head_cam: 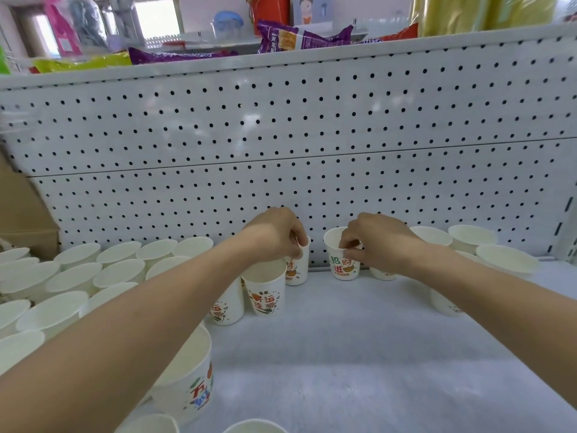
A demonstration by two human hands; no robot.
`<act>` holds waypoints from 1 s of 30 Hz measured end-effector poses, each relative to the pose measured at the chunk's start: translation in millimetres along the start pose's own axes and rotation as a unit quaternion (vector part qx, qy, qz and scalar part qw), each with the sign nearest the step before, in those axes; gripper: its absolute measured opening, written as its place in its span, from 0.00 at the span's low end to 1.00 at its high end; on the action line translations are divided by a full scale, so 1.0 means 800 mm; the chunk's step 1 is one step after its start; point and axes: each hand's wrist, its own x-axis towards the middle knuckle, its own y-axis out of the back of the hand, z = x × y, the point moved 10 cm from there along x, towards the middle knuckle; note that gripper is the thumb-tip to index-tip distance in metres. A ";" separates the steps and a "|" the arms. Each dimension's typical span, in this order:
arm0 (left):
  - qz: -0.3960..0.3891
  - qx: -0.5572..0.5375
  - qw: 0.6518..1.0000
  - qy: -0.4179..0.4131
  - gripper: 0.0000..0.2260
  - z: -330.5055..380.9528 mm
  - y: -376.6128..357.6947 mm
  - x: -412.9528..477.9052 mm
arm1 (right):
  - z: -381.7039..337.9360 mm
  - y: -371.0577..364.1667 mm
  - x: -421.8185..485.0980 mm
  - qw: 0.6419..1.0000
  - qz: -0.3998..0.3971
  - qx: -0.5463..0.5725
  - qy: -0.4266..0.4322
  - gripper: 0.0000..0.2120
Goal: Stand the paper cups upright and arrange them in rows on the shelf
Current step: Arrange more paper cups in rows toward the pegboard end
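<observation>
Upright paper cups (75, 276) sit in rows on the shelf (359, 354), left side. Further back, left grip (274, 235) pinches the rim of a printed cup (298, 270). Right grip (377, 242) pinches the rim of the neighbouring cup (342, 267); both stand apart, near the pegboard (281, 135).

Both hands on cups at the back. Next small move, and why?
Probably slide the right cup, pinched at its rim by the right hand, leftward to meet the left cup that the left hand holds. Both stand upright by the pegboard, but a gap splits the row.
</observation>
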 end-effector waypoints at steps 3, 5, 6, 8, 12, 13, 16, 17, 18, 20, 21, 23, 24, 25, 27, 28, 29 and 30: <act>0.016 -0.022 1.000 -0.008 0.10 0.011 0.000 0.005 | 0.003 -0.002 0.003 1.000 0.001 0.006 0.001 0.09; 0.017 -0.033 0.999 -0.017 0.10 0.015 -0.001 0.007 | 0.006 -0.003 0.004 1.000 0.001 0.007 0.001 0.08; 0.017 -0.042 0.999 -0.021 0.09 0.016 -0.002 0.007 | 0.007 -0.004 0.004 1.000 0.003 0.002 0.002 0.08; 0.015 -0.061 0.998 -0.028 0.09 0.017 -0.004 0.007 | 0.006 -0.003 0.004 1.000 0.009 -0.005 0.005 0.08; 0.015 -0.067 0.997 -0.046 0.10 0.022 -0.006 0.009 | 0.005 -0.006 0.004 1.000 0.003 0.007 0.010 0.08; 0.013 -0.063 0.997 -0.048 0.10 0.023 -0.007 0.009 | 0.005 -0.007 0.004 1.000 0.002 0.010 0.010 0.08; 0.008 -0.069 0.996 -0.064 0.10 0.022 -0.005 0.006 | 0.003 -0.007 0.003 1.000 0.002 0.021 0.007 0.09; 0.016 -0.079 0.994 -0.070 0.10 0.022 0.002 0.002 | 0.002 -0.005 0.001 1.000 0.007 0.030 0.004 0.11; 0.031 -0.093 0.992 -0.074 0.10 0.020 0.013 -0.004 | 0.002 -0.001 -0.002 0.999 0.021 0.043 0.002 0.12; 0.064 -0.112 0.989 -0.073 0.09 0.013 0.042 -0.023 | -0.005 0.014 -0.009 0.994 0.079 0.075 0.016 0.14; 0.069 -0.110 0.989 -0.068 0.08 0.007 0.056 -0.035 | -0.015 0.024 -0.014 0.989 0.108 0.096 0.034 0.13; 0.054 -0.076 0.995 -0.042 0.05 -0.013 0.073 -0.060 | -0.046 0.031 -0.021 0.980 0.123 0.130 0.086 0.12; 0.037 -0.042 0.998 -0.024 0.05 -0.024 0.077 -0.073 | -0.066 0.029 -0.024 0.978 0.109 0.139 0.112 0.13; 0.018 0.006 1.000 -0.005 0.05 -0.036 0.078 -0.086 | -0.088 0.025 -0.025 0.977 0.092 0.142 0.132 0.13; -0.008 0.113 0.993 0.032 0.08 -0.056 0.076 -0.106 | -0.121 0.013 -0.024 0.978 0.064 0.131 0.148 0.15; -0.017 0.155 0.987 0.049 0.09 -0.064 0.072 -0.113 | -0.131 0.008 -0.023 0.980 0.058 0.120 0.145 0.16; -0.026 0.183 0.981 0.061 0.11 -0.069 0.068 -0.117 | -0.139 0.004 -0.021 0.983 0.056 0.109 0.139 0.16; -0.038 0.201 0.977 0.067 0.10 -0.072 0.063 -0.119 | -0.145 0.003 -0.020 0.984 0.059 0.099 0.136 0.14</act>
